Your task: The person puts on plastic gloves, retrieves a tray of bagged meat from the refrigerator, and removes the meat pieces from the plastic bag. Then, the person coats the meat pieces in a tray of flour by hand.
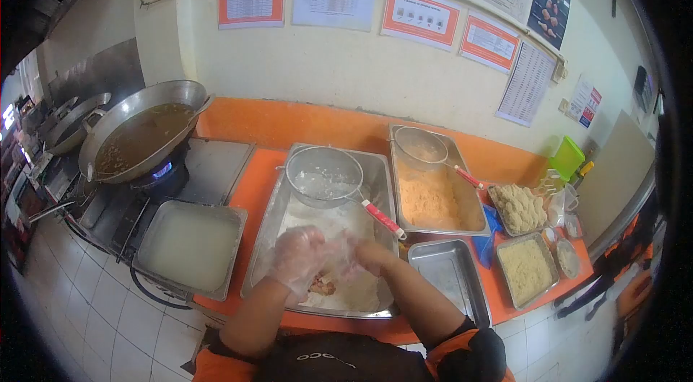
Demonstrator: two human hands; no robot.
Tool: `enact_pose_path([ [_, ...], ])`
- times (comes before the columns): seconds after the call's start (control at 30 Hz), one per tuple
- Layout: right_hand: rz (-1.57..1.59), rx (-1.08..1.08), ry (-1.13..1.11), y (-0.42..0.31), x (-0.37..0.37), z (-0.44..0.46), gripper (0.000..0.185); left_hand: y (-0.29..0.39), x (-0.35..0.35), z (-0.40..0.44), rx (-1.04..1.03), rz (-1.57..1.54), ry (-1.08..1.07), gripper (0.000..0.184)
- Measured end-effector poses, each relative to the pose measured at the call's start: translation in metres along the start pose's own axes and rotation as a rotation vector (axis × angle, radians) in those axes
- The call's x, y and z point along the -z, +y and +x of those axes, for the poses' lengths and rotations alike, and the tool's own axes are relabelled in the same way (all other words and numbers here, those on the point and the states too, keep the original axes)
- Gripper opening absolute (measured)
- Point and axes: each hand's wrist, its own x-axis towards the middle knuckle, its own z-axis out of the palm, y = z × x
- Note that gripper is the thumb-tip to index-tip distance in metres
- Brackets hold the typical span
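Note:
My left hand (294,258), in a clear plastic glove, is over the front of a deep metal tray of white flour (372,230). Beside it on the right is my right hand (361,256), with clear plastic around its fingers. The two hands nearly meet, and blur hides what is between them. Below them, reddish-brown pieces that look like meat (323,283) lie in the flour. A wire sieve (324,176) with a red handle rests across the far part of this tray, white powder in its mesh.
A tray of cloudy liquid (189,246) stands left, below a large wok of oil (144,140) over a lit burner. To the right are a tray of orange powder (431,198) with a sieve (421,145), a shallow metal tray (446,274), and two pans of pale crumbly food (518,207).

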Motion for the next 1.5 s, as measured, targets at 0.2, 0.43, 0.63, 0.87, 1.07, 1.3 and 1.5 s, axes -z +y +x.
enact_pose_path([
  [0.2,0.770,0.095,0.086,-0.012,-0.013,-0.013,0.039,-0.013,-0.032,-0.023,0.040,-0.193,-0.160,0.030],
  [0.43,0.729,0.179,0.066,-0.014,-0.030,-0.016,0.026,-0.012,-0.038,-0.008,-0.180,0.201,0.070,0.026],
  [0.63,0.799,0.386,0.147,0.009,-0.028,0.004,0.024,-0.019,-0.037,-0.011,-0.013,0.057,-0.070,0.022],
  [0.87,1.072,0.130,0.364,-0.008,-0.031,-0.004,0.028,-0.015,-0.037,-0.026,-0.135,0.248,-0.199,0.021],
  [1.07,0.881,0.287,0.249,0.028,-0.019,0.021,0.027,-0.026,-0.037,-0.023,-0.073,0.152,-0.213,0.021],
  [1.3,0.825,0.122,0.275,0.008,-0.036,0.008,0.036,-0.031,-0.048,-0.024,-0.153,0.177,-0.146,0.021],
  [1.5,0.744,0.191,0.131,-0.008,-0.040,0.017,0.065,-0.035,-0.043,-0.023,-0.105,0.091,-0.200,0.020],
])
